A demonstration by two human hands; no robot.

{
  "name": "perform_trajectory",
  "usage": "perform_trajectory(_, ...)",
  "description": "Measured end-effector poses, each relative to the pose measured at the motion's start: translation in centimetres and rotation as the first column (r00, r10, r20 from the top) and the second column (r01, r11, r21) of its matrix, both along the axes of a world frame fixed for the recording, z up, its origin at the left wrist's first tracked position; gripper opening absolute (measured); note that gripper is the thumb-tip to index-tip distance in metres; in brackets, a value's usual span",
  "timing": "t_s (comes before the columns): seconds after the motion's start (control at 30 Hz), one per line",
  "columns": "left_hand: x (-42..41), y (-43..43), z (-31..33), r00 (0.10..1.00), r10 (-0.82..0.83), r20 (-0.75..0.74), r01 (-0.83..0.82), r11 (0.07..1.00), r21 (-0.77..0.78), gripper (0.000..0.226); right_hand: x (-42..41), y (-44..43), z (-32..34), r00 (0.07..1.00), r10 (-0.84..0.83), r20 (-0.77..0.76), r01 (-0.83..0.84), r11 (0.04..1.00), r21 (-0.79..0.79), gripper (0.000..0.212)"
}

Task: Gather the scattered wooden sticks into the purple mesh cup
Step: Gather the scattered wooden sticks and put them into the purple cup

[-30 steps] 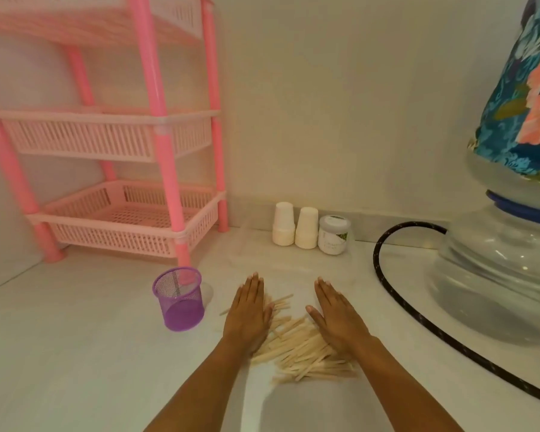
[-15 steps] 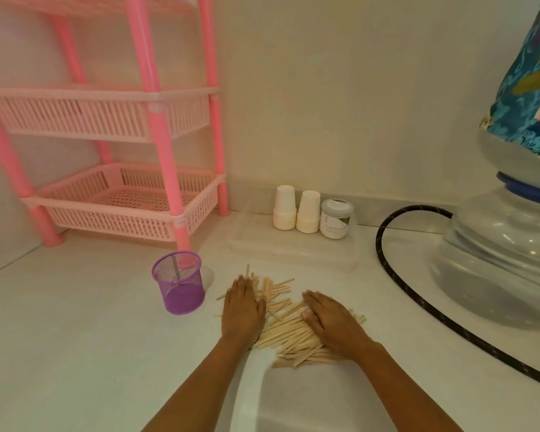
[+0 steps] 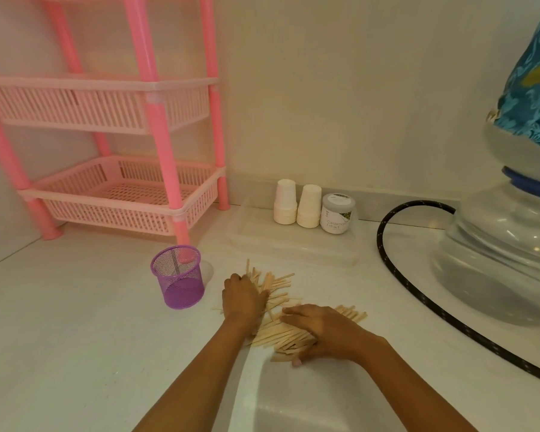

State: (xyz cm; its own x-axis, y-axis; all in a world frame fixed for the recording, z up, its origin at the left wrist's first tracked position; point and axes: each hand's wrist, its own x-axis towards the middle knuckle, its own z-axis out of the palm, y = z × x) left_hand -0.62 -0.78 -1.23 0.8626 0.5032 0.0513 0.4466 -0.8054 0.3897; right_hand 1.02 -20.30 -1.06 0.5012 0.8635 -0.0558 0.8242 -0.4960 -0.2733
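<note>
Your hands press on the pile of wooden sticks (image 3: 281,325), with the purple mesh cup (image 3: 179,280) upright just to their left.

From your left: the pink rack (image 3: 119,194) stands against the wall, then bare white counter (image 3: 75,338) gives you open room in front of the cup. Your left hand (image 3: 243,299) curls loosely over the pile's left edge, fingers bent on the sticks. Your right hand (image 3: 326,330) lies flat and spread on the right part; I cannot tell whether either actually grips any. Sticks fan out beyond both hands. Right of them, the black hose (image 3: 418,294) curves past the water jug (image 3: 505,263).
</note>
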Motion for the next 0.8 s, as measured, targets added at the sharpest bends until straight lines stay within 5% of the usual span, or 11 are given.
perform_trajectory(0.27, 0.4, -0.2, 1.4, 0.999, 0.036, 0.015, -0.031, 0.969, -0.244, 0.019, -0.6, 1.0, 0.0, 0.995, -0.003, 0.1, -0.009, 0.993, 0.117, 0.048)
perform_trajectory(0.5, 0.3, 0.0, 1.7, 0.996, 0.071, 0.062, -0.04, 0.915, -0.402, 0.021, -1.1, 1.4, -0.5, 0.992, -0.066, 0.107, 0.039, 0.97, 0.24, 0.033)
perform_trajectory(0.8, 0.1, 0.2, 1.8, 0.995, 0.037, 0.095, -0.001, 0.937, -0.35, 0.022, -1.4, 1.3, -0.4, 0.991, -0.132, -0.017, 0.131, 0.947, 0.294, 0.029)
